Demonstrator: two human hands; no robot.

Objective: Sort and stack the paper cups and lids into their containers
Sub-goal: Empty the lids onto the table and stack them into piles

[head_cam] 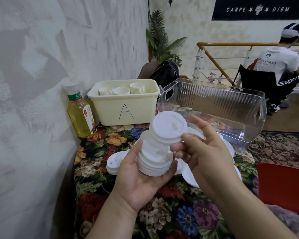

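We cradle the lid stack [154, 161] in our left hand [136, 178] while our right hand [202, 152] pinches its top lids, squaring them before the clear bin [231, 107] just behind.

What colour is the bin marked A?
Pale cream-yellow bin, holding stacked paper cups; head view.

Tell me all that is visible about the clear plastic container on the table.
The clear container is a long bin of transparent, ribbed plastic with a cut-out handle in each end wall. It stands upright and open-topped on the floral tablecloth, right of the cream bin marked A. It looks empty. Loose white lids lie against its near wall. Neither hand touches it.
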